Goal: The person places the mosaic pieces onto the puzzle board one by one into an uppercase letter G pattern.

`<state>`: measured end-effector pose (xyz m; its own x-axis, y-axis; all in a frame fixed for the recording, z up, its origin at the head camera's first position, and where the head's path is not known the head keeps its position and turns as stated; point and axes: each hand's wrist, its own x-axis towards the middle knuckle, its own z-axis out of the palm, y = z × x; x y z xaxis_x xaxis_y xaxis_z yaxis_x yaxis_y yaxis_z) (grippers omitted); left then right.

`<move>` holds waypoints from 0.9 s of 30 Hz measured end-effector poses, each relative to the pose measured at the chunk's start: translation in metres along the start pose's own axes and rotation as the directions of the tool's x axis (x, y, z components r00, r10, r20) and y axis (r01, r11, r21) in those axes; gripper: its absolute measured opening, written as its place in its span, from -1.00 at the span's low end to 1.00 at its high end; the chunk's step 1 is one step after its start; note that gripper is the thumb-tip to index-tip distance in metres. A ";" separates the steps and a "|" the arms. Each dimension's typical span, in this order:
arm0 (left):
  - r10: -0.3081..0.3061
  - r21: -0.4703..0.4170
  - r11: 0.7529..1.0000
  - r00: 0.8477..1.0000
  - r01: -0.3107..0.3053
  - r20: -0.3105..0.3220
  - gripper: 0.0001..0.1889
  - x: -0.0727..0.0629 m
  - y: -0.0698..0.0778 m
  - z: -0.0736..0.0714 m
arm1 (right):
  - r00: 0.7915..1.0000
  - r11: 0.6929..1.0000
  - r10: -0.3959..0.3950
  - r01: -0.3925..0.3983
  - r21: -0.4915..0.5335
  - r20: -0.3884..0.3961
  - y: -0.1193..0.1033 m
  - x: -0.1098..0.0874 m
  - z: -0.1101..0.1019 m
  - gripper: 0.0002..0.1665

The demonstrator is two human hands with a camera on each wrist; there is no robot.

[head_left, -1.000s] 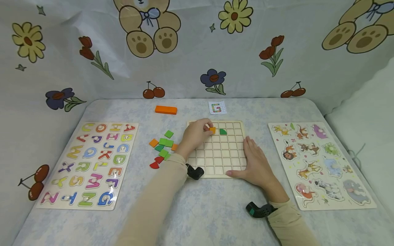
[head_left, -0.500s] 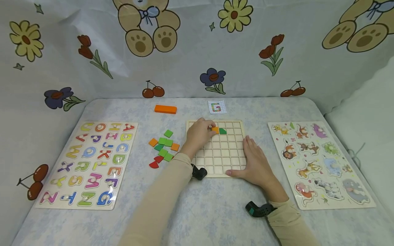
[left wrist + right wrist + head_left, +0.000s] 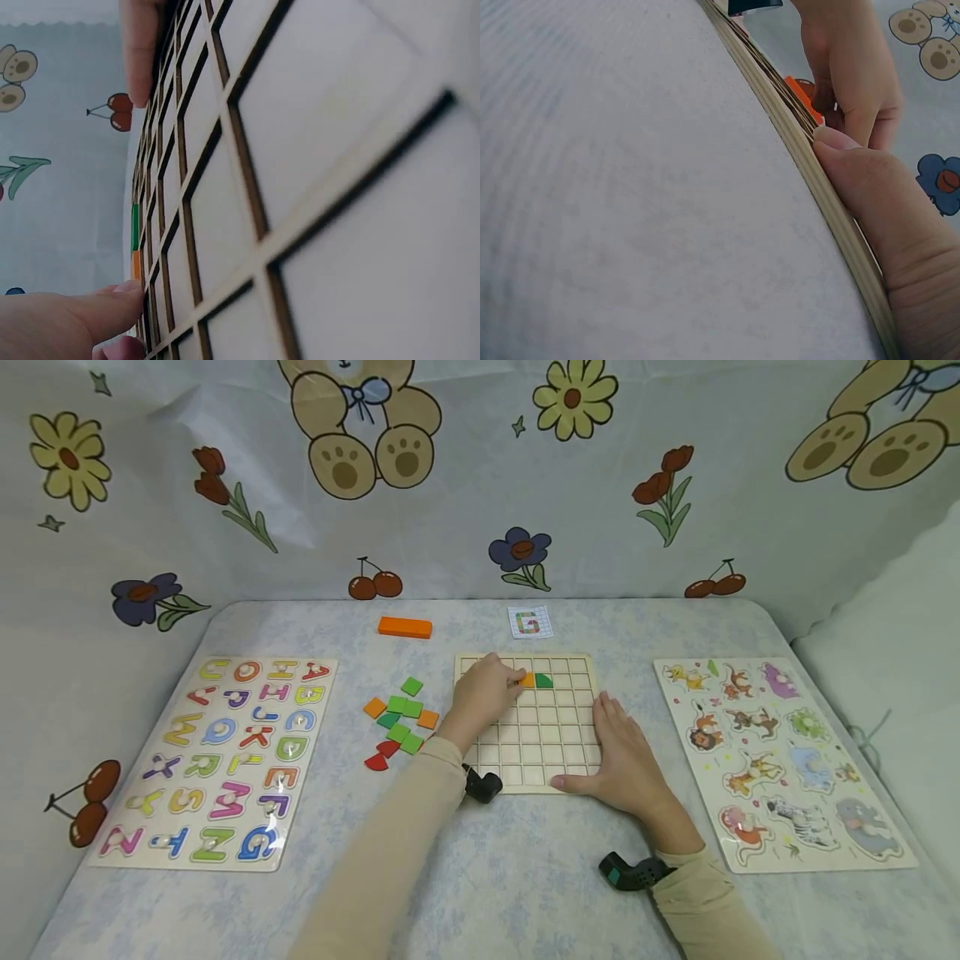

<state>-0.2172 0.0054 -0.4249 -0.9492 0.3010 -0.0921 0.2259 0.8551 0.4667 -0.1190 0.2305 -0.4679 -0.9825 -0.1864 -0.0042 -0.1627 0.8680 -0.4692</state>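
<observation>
A wooden grid board (image 3: 528,735) lies at the table's middle. My left hand (image 3: 483,695) is over its upper left part, thumb and fingertips at an orange square tile (image 3: 528,680). That tile sits beside a green quarter-round tile (image 3: 543,681) in the same row; my fingers partly cover it. In the left wrist view the thumb (image 3: 97,311) touches the orange tile (image 3: 136,264). My right hand (image 3: 630,768) rests at the board's lower right corner, fingers straight along the right side. Its thumb (image 3: 885,199) presses the front edge in the right wrist view.
Left of the board lie loose green, orange and red tiles (image 3: 400,732). An orange bar (image 3: 405,627) and a card with a G pattern (image 3: 530,622) are behind. A letter puzzle (image 3: 217,764) stands left, an animal puzzle (image 3: 780,764) right.
My left hand has shifted slightly right with the orange tile, which now lies against the green tile's left side. My right hand keeps its place on the board.
</observation>
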 end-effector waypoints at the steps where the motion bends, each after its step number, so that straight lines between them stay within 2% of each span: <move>1: 0.010 0.007 1.000 1.000 -0.010 0.006 -0.65 -0.002 -0.001 -0.002 | 1.000 1.000 0.000 0.000 0.005 -0.002 0.000 0.000 0.000 0.73; 3: 0.024 0.012 1.000 1.000 -0.024 0.008 -0.63 -0.008 -0.006 -0.009 | 1.000 1.000 -0.004 0.004 0.008 -0.008 0.001 -0.001 0.002 0.72; 6: 0.006 0.002 1.000 1.000 -0.006 -0.009 -0.56 -0.020 -0.017 -0.027 | 1.000 1.000 -0.012 0.012 0.011 -0.011 0.001 -0.001 0.003 0.71; 10: -0.089 -0.002 0.996 0.995 0.089 -0.051 -0.48 -0.037 -0.042 -0.052 | 1.000 1.000 -0.014 0.014 0.002 -0.014 0.001 0.000 0.001 0.71; 15: -0.225 0.032 0.973 0.971 0.228 -0.080 -0.49 -0.055 -0.081 -0.071 | 1.000 1.000 -0.013 0.013 -0.001 -0.008 0.000 0.000 -0.001 0.72; 17: -0.268 0.051 0.961 0.961 0.272 -0.069 -0.49 -0.061 -0.094 -0.074 | 1.000 1.000 -0.012 0.012 -0.003 0.000 0.000 0.000 -0.001 0.72; 20: -0.299 0.060 0.952 0.953 0.301 -0.039 -0.48 -0.067 -0.107 -0.075 | 1.000 1.000 -0.005 0.005 -0.007 0.003 0.000 0.000 -0.001 0.72; 24: -0.296 0.050 0.954 0.955 0.297 -0.027 -0.48 -0.068 -0.112 -0.071 | 1.000 1.000 0.001 -0.001 -0.011 0.001 -0.001 -0.001 -0.002 0.73; 27: -0.290 0.059 0.955 0.956 0.292 -0.046 -0.46 -0.066 -0.110 -0.067 | 1.000 1.000 -0.003 0.003 -0.009 0.002 -0.001 0.000 -0.001 0.73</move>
<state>-0.1947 -0.1368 -0.4113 -0.9830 0.0208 -0.1827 -0.0485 0.9291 0.3667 -0.1186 0.2305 -0.4662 -0.9819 -0.1894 -0.0046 -0.1660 0.8717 -0.4610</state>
